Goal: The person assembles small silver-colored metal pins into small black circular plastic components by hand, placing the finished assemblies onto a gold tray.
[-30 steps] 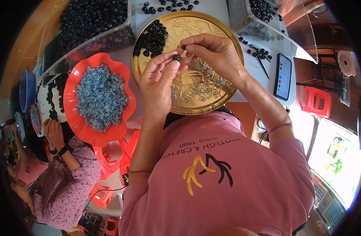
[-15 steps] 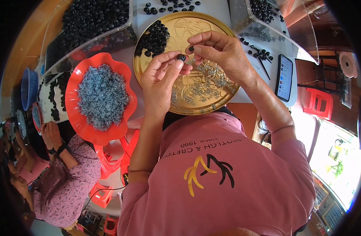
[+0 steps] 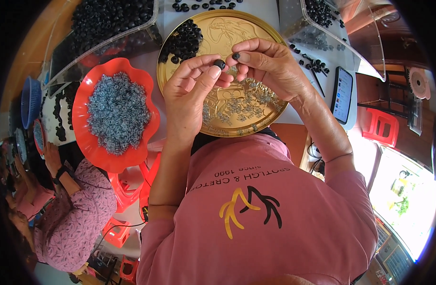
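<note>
Over a round gold tray (image 3: 222,21) both hands are raised close together. My left hand (image 3: 192,90) pinches a round black bead-like piece (image 3: 219,64) between thumb and forefinger. A smaller black piece (image 3: 236,56) is pinched in my right hand (image 3: 268,66), a short gap away from the first. On the tray's far left lies a heap of black bead-like pieces (image 3: 182,40). Small clear-grey pieces, perhaps springs (image 3: 246,104), are scattered over its nearer half.
A red scalloped bowl (image 3: 151,118) full of similar grey pieces stands left. Clear bins (image 3: 108,45) of black pieces stand at the back left and right. A phone (image 3: 342,95) and a thin black rod (image 3: 319,83) lie right. Another person (image 3: 75,209) sits at left.
The whole view has shifted slightly. Both hands keep their pinches, and the right hand's piece has turned a little. The other person's hands at left have moved.
</note>
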### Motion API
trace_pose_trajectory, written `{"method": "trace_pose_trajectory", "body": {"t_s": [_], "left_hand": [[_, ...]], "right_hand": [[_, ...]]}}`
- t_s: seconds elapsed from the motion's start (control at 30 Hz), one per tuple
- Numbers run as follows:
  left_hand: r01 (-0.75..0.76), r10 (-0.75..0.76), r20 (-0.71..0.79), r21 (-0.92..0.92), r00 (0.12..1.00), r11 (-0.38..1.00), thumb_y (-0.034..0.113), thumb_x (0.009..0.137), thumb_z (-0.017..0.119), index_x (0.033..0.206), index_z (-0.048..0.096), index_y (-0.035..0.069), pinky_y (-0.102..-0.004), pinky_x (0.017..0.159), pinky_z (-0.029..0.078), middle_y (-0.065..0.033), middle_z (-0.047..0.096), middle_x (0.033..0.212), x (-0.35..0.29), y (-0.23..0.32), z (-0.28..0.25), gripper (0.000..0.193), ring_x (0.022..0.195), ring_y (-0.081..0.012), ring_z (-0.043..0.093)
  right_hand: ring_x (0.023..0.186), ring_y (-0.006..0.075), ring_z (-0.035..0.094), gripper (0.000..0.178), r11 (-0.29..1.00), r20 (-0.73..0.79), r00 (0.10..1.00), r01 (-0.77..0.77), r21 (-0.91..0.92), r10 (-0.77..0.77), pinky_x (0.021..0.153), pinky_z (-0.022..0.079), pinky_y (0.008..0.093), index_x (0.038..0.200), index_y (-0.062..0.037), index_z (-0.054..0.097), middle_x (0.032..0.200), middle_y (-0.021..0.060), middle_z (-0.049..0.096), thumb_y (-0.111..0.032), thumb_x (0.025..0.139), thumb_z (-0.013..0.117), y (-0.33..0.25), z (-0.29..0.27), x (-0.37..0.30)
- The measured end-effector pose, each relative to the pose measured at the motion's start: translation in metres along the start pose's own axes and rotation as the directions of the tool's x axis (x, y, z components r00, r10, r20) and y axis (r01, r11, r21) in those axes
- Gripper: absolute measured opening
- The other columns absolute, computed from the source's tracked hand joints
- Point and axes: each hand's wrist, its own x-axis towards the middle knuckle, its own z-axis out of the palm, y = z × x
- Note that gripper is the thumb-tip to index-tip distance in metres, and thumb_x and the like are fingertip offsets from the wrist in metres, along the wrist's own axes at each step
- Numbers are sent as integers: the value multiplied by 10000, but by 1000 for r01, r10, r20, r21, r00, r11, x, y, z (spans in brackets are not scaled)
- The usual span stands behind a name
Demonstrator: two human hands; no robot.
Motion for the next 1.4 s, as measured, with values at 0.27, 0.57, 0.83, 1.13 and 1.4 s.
{"method": "trace_pose_trajectory", "body": {"t_s": [0.27,0.57,0.83,1.13,1.4], "left_hand": [[22,-22,-26,35,999,999,54,957,651,1157,619,-72,-305,779,583,-148,693,1022,1,-1,-1,239,850,-205,703],[30,-28,-43,43,999,999,60,951,667,1127,629,-69,-305,793,586,-139,697,1003,4,-7,0,222,862,-201,703],[12,-9,-42,74,999,997,24,946,664,1146,615,-74,-286,814,587,-131,689,1018,6,-12,2,228,894,-174,692],[-49,45,21,256,999,966,-16,939,658,1185,605,-88,-265,835,574,-103,656,1002,0,-6,3,261,916,-148,669],[-115,101,90,165,991,980,-26,913,687,1168,638,-71,-232,768,543,-74,653,973,2,-13,-4,264,868,-113,640]], "right_hand": [[855,111,677,182,827,-37,971,180,-532,-236,790,545,263,1095,-7,699,958,54,729,-92,935,674,-8,18,-10],[809,208,706,177,374,131,876,328,-868,-465,733,565,325,1025,-10,722,883,124,720,-86,866,696,-7,27,-7],[744,331,650,114,71,278,737,403,-912,-616,655,542,408,893,-17,681,789,137,648,-45,783,689,4,27,0],[780,203,684,186,412,98,942,232,-881,-320,701,544,326,993,-12,704,881,117,708,-86,824,732,-16,23,-6],[894,73,663,173,797,45,996,93,-597,-83,805,537,219,1067,39,682,948,53,713,-73,935,697,-25,10,-7]]}}
